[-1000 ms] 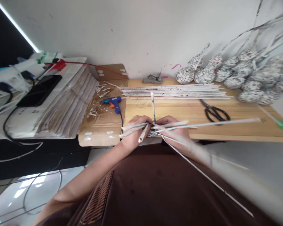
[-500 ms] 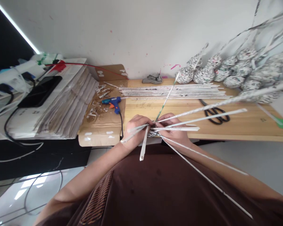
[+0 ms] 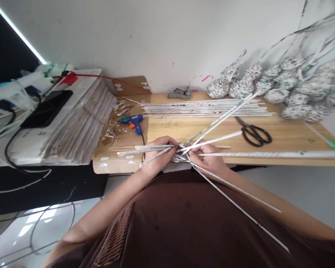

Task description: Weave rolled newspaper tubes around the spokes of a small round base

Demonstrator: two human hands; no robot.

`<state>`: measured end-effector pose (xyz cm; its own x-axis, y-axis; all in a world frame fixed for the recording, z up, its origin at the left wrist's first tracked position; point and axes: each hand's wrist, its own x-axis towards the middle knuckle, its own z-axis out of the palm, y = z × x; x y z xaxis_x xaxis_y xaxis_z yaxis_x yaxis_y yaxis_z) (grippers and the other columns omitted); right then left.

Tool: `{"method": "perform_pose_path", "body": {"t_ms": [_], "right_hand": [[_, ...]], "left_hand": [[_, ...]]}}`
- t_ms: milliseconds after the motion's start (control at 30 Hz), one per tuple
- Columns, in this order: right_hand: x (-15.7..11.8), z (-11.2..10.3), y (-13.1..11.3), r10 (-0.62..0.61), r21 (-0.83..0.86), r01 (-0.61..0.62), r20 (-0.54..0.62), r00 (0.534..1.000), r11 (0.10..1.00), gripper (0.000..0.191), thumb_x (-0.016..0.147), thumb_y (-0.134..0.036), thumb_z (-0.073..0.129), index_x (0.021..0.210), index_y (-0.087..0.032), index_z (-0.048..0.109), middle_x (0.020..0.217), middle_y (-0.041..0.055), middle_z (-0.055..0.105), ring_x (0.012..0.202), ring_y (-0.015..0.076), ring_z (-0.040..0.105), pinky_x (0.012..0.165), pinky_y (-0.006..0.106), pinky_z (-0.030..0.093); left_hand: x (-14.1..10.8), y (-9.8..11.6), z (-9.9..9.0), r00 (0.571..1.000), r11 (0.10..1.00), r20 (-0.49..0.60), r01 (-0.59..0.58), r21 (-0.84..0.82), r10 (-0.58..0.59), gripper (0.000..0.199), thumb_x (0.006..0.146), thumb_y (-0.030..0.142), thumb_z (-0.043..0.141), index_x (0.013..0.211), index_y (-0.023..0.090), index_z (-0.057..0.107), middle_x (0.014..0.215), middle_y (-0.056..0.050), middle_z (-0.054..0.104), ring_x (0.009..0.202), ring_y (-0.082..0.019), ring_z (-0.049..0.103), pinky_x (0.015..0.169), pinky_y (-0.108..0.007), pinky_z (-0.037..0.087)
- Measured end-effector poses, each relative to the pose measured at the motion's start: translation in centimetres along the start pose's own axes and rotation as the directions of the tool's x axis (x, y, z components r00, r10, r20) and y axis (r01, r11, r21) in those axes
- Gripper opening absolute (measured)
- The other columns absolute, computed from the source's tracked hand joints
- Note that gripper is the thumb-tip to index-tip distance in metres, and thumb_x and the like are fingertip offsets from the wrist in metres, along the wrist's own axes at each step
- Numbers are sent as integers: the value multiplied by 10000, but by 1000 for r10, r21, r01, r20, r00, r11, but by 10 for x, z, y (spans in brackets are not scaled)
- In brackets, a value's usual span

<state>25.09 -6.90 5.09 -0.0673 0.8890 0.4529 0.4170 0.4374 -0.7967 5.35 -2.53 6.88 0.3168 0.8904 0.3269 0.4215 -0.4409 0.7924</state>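
Between my hands, near the table's front edge, is a small woven piece of rolled newspaper (image 3: 177,158), partly hidden by the fingers. Paper tubes stick out of it on all sides. My left hand (image 3: 161,154) is closed on its left side, with several tubes lying across the hand and pointing left. My right hand (image 3: 209,159) is closed at its right side, fingers pinching a long paper tube (image 3: 257,154) that runs to the right edge. Two thin tubes slant down right over the brown clothing. A green-marked tube (image 3: 212,128) points up and right.
A row of paper tubes (image 3: 203,108) lies at the back of the table. Black-handled scissors (image 3: 254,134) are on the right, a blue glue gun (image 3: 134,123) on cardboard at left. Woven paper balls (image 3: 276,87) stand back right; stacked newspapers (image 3: 72,130) fill the left.
The long tube at right has swung down to nearly level. Another tube now points up and right, and the one that hung toward me beside my left hand now lies leftward.
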Motion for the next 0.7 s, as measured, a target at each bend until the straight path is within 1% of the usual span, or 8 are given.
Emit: {"method": "perform_pose_path", "body": {"t_ms": [100,167,233,300,400,467,567,700], "right_hand": [[1,-3,2,-38,-62,38,14,999,997,69,804,-176,635,769,-213,588,831,57,738,761,201,700,702,327,551],[2,-3,2,-41,-111,42,15,999,993,74,783,-176,653,749,-213,598,807,58,744,749,211,706,702,340,554],[2,-1,0,-21,-96,21,1,1000,995,70,774,-173,663,750,-213,611,809,59,745,763,216,710,726,352,559],[1,3,-3,61,43,-60,-21,998,997,58,790,-184,663,819,-214,623,841,56,744,782,210,716,734,347,568],[1,9,-8,249,298,-224,-49,967,928,192,820,-223,669,1005,-216,619,882,45,746,773,192,725,684,312,577],[4,10,-11,309,318,-279,-45,950,906,203,821,-254,684,1014,-207,641,872,46,750,770,193,728,667,301,574],[14,8,-12,286,218,-279,-1,958,935,87,815,-264,690,862,-191,692,830,53,758,770,200,732,690,303,573],[26,5,-11,319,173,-325,59,946,930,65,785,-241,696,832,-196,700,809,45,772,738,207,739,670,303,577]], "left_hand": [[2,-1,-2,994,991,-2,-111,81,111,136,822,74,684,859,197,729,854,-14,770,810,-162,718,777,-276,554],[4,0,-4,981,971,37,-194,138,191,129,835,76,684,870,191,733,867,-26,769,832,-169,716,811,-294,557],[6,-2,-6,962,949,85,-270,166,259,119,860,94,672,880,191,737,876,-33,761,839,-166,711,817,-295,557],[6,-5,-7,938,924,103,-344,170,330,116,890,127,651,891,199,742,889,-37,751,841,-159,705,803,-285,557],[6,-11,-6,903,880,95,-429,204,418,121,917,172,628,912,210,743,917,-42,744,853,-159,696,796,-283,551],[7,-14,-4,895,866,97,-446,226,436,125,914,166,622,926,211,738,923,-40,740,856,-159,690,800,-281,545],[8,-13,-4,898,871,124,-439,219,422,135,910,142,610,924,208,727,911,-36,728,848,-156,680,796,-274,537],[9,-12,-5,899,873,161,-435,221,408,139,933,163,586,881,193,711,887,-46,708,836,-165,667,777,-282,532]]}}
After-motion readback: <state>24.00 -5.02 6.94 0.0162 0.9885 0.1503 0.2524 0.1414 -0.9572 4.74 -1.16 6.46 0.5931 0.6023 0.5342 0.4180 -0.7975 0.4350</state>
